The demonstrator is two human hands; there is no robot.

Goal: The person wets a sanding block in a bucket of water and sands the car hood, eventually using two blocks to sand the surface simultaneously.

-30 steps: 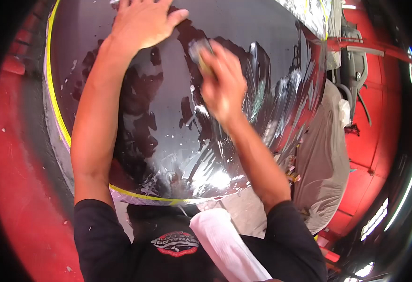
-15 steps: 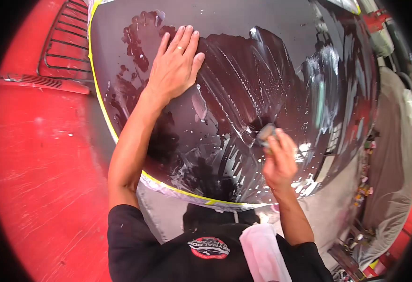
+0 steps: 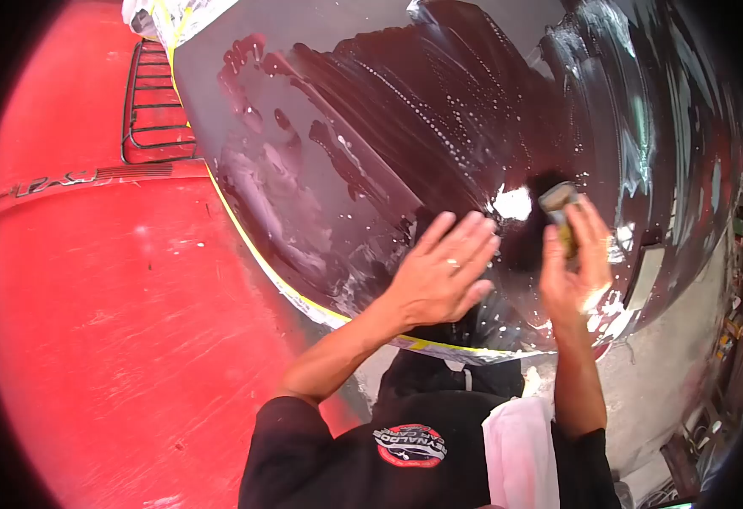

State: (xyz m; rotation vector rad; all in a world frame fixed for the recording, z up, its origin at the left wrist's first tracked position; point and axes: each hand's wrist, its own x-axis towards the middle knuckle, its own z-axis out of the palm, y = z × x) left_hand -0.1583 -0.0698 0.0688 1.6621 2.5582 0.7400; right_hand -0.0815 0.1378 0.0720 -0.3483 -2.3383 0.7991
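A dark, glossy car hood (image 3: 465,110) lies before me, wet and streaked with whitish liquid and drops. My right hand (image 3: 579,267) grips a small sanding block (image 3: 558,197), grey at the top with some yellow lower down, at the hood's right-hand part near its front. Just left of it is my left hand (image 3: 444,276), empty, fingers stretched out and a ring on one. It hovers over or rests on the hood near the front edge; contact cannot be made out. A bright glare sits between the two hands.
Yellow masking tape (image 3: 329,317) lines the hood's left and front edge. To the left spreads a red car surface (image 3: 134,314) with a black rack (image 3: 155,106). A pale towel (image 3: 520,450) hangs on my black shirt. Clutter stands at the right beyond the concrete floor (image 3: 643,373).
My left hand has come from the upper left of the hood down toward its front edge, close to my right hand. The block and right hand appear farther right. The camera view has shifted.
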